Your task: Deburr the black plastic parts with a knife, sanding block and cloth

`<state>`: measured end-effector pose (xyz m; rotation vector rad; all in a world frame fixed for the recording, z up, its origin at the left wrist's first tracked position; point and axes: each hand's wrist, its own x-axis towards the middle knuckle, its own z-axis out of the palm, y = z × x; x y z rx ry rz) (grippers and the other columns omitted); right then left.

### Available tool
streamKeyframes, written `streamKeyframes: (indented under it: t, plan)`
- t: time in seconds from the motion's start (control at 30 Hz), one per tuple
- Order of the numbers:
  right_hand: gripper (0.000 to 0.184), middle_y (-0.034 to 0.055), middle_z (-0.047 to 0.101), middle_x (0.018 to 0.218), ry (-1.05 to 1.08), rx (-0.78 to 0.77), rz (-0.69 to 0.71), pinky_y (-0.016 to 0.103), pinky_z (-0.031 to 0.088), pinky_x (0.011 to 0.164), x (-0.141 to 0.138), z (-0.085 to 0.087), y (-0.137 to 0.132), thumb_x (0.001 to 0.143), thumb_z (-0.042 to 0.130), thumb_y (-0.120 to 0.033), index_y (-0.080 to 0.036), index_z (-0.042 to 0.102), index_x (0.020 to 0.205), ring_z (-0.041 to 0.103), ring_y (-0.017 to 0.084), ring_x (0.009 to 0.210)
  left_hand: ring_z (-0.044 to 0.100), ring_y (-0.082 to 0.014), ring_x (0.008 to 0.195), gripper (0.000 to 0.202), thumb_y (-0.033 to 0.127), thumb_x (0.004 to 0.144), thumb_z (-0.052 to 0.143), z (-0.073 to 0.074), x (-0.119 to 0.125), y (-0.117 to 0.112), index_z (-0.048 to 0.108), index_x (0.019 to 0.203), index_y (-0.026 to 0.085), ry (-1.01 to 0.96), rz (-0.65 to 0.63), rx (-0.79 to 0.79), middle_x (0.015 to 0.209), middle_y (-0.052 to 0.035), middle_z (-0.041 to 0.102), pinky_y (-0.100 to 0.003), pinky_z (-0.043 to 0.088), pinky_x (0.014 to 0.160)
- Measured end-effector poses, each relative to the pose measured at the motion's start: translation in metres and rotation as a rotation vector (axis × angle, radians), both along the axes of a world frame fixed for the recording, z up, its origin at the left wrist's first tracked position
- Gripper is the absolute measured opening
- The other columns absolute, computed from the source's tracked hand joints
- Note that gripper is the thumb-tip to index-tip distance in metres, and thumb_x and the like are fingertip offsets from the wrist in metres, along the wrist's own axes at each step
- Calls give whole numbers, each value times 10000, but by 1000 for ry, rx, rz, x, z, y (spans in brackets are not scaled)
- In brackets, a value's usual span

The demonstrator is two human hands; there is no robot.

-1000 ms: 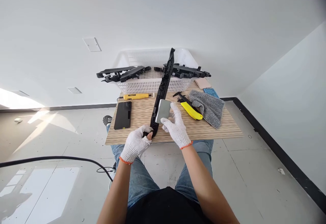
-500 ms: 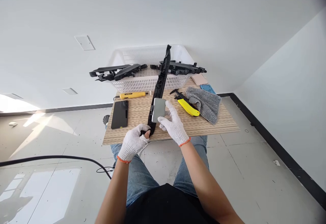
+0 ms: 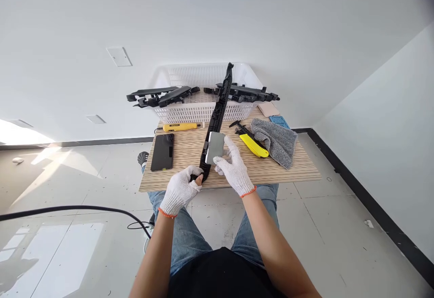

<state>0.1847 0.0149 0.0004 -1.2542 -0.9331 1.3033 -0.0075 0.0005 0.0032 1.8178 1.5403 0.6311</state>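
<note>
My left hand, in a white knit glove, is closed round the near end of a long black plastic trim piece. That piece slants away from me over the table and across the rim of the basket. My right hand, gloved too, grips a flat grey rectangular block by its edges between thumb and fingers. The block lies over the lower part of the trim piece; whether it touches the plastic I cannot tell. Part of the trim piece is hidden behind it.
A white plastic basket holding more black trim pieces stands at the table's back. On the wood-striped table lie a phone, a yellow pen-like tool, a yellow utility knife, a black caliper and a grey cloth.
The whole view has shifted slightly, so everything sits a little farther right. Both hands keep their grips, and the block stays at nearly the same place on the trim piece.
</note>
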Motion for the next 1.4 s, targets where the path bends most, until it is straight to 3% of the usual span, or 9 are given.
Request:
streamKeyframes:
  t: [0.3,0.7,1.1,1.4]
  plan:
    - [996,11,673,1051,11,-34,-21,278,529,528,-1,6,-1,743,734,-342,-353,267,1623,606,98,569,721,-250,939,367,540,845,512,-1,-1,0,699,945,241,-4,-8,-6,1010,-39,789,-317,533,781]
    - [982,12,709,1048,12,-10,-2,283,542,556,0,-3,0,773,746,-348,-352,260,1626,635,108,590,736,-263,943,390,531,836,474,1,-1,0,688,955,228,11,-19,17,1016,-54,795,-344,549,795]
    - [842,-8,708,1009,-5,4,-25,272,539,538,-1,-2,0,744,751,-337,-359,444,1528,625,103,578,737,-266,976,325,441,801,495,0,-1,0,695,943,227,4,-18,58,1044,-58,794,-354,568,855]
    - [827,-15,696,983,-23,6,-26,275,553,546,-1,-5,0,750,756,-352,-368,455,1520,632,108,591,729,-258,977,305,419,786,486,1,-1,0,684,925,233,16,-19,57,1047,-55,791,-357,557,870]
